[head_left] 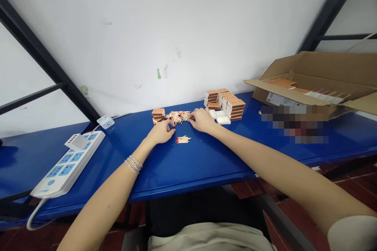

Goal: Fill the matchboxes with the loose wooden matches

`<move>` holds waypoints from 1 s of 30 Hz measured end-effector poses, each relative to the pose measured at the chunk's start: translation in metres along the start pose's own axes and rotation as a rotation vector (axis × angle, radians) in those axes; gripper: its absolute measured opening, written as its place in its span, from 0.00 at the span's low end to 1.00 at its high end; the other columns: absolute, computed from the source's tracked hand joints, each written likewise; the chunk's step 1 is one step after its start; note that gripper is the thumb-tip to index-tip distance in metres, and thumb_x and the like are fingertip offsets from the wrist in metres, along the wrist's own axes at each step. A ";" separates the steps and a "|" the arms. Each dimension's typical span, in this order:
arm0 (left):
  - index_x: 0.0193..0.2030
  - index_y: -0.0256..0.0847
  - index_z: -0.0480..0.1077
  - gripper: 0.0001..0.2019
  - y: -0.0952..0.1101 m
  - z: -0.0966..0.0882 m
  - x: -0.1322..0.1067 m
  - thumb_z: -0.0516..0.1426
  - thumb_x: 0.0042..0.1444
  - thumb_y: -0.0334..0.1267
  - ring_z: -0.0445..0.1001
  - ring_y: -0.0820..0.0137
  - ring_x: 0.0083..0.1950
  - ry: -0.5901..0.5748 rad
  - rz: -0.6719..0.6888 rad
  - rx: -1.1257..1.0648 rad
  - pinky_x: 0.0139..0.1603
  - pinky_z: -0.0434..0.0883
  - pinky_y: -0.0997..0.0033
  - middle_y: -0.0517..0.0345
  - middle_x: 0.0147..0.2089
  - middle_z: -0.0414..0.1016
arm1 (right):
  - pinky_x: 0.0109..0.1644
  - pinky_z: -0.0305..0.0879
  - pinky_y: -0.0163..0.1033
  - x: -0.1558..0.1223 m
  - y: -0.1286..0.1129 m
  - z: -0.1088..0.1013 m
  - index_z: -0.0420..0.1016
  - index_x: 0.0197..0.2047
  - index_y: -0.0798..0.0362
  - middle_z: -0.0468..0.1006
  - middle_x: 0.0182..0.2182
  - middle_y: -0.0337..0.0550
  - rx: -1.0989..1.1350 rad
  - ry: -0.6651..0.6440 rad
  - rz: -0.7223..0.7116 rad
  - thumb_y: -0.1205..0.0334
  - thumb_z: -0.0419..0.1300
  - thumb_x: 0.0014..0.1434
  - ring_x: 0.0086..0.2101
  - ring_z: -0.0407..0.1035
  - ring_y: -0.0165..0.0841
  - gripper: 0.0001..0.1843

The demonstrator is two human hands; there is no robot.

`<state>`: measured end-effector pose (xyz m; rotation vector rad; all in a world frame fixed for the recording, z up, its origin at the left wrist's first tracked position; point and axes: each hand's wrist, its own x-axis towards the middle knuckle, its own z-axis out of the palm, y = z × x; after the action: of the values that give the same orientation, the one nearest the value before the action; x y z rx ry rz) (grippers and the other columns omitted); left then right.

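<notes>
While I monitor from the remote feed, both hands sit at centre of the blue table [200, 160]. L hand [160, 132] is curled, fingers down at the left edge of a loose pile of matches [177, 117], red tips visible. R hand [202, 120] is part-closed, fingertips at the pile's right edge. Grip on both: cannot confirm any match is held; fingers hide the contact pts. Small bundle of matches [183, 139] lies just below the pile, between the hands. Short stack of matchboxes [158, 115] stands just left of the pile; taller stacks of matchboxes [225, 102] and white trays [220, 117] stand right, probably kept to the rear to free the front area. Upper right: cardboard box [312, 74], white label [282, 99] unreadable. No legible brand on boxes.
</notes>
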<state>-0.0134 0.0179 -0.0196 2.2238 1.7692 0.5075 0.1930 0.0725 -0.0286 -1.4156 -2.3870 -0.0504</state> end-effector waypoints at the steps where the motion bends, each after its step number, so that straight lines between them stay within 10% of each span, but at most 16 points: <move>1: 0.42 0.40 0.70 0.09 0.000 0.000 0.000 0.56 0.55 0.39 0.71 0.69 0.26 0.000 -0.003 0.000 0.30 0.64 0.71 0.62 0.24 0.72 | 0.49 0.55 0.47 0.001 -0.002 0.002 0.80 0.40 0.55 0.78 0.42 0.54 -0.009 0.004 -0.002 0.57 0.55 0.62 0.44 0.69 0.44 0.14; 30: 0.39 0.39 0.71 0.07 0.003 0.000 0.000 0.57 0.54 0.36 0.71 0.70 0.27 0.097 -0.070 -0.050 0.32 0.64 0.71 0.62 0.25 0.74 | 0.51 0.55 0.47 0.002 -0.009 -0.010 0.73 0.43 0.57 0.76 0.46 0.55 0.154 0.051 0.111 0.64 0.47 0.66 0.49 0.68 0.44 0.14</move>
<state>-0.0108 0.0174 -0.0182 2.1295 1.8531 0.6473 0.1870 0.0675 -0.0172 -1.4534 -2.2153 0.1221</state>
